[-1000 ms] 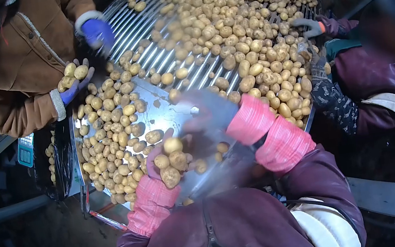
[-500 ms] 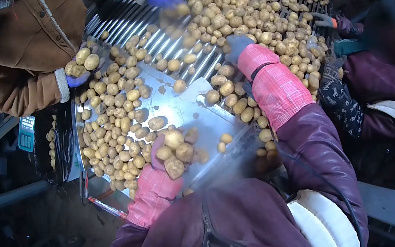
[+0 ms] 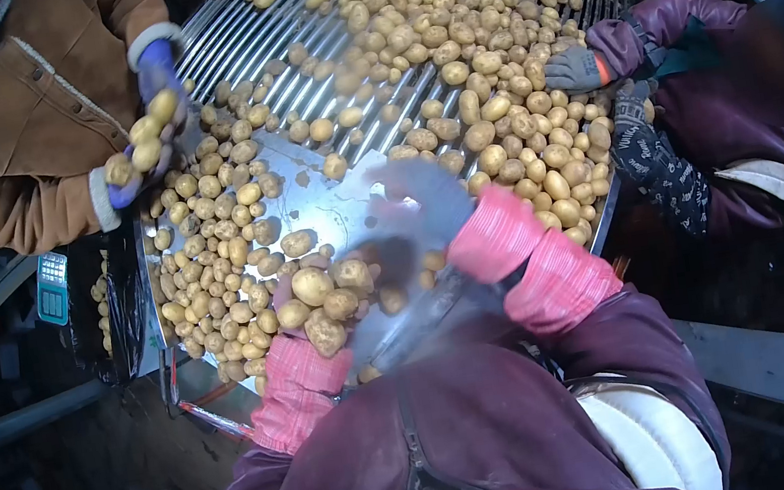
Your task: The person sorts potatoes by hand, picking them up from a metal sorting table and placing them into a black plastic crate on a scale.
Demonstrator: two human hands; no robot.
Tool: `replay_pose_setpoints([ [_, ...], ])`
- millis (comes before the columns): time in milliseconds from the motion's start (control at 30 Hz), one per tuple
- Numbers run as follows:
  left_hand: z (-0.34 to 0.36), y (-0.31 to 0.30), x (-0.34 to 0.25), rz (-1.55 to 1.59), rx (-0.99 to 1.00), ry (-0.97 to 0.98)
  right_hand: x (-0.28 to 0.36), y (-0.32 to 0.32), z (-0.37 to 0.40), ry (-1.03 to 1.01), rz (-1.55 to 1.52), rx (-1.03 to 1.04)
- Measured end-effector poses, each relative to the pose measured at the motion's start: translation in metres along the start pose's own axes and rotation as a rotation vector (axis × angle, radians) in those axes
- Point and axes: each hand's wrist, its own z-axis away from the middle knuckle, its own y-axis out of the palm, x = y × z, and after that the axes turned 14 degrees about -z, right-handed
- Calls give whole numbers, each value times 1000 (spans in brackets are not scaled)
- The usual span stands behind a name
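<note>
Potatoes (image 3: 325, 300) heaped in cupped left hand (image 3: 288, 348), fingers curled beneath; right hand (image 3: 421, 203) blurred, fingers unreadable.

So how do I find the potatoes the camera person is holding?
Find the big metal roller table covered in potatoes. At its near edge, a pink cuff leads to the left hand. The handful of potatoes is heaped in it, not loose on the metal.

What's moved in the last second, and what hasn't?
The right hand reached out over the roller bed, then drew back; it is now blurred above the metal plate. The left hand stayed, cupping its handful of potatoes. The co-worker's blue gloves stay full.
</note>
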Motion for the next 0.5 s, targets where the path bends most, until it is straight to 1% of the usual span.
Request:
replay_pose_setpoints([
  [33,-1,-3,0,6,-56,-46,-7,-24,-6,-92,293,25],
  [100,0,-11,5,22,-99,-78,-42,-73,-8,0,680,56],
  [133,0,-14,7,13,-109,-86,-73,-85,-2,192,768,61],
  [167,0,-15,7,-4,-112,-92,-90,-89,0,189,819,88],
  [233,0,-17,8,-35,-111,-106,-104,-93,1,192,917,145],
  [333,0,-15,8,-86,-99,-117,-110,-85,-13,445,886,88],
  [433,2,-16,7,-142,-89,-124,-114,-70,-17,458,831,100],
  [500,4,-16,10,-160,-85,-125,-79,-56,-20,475,697,250],
])
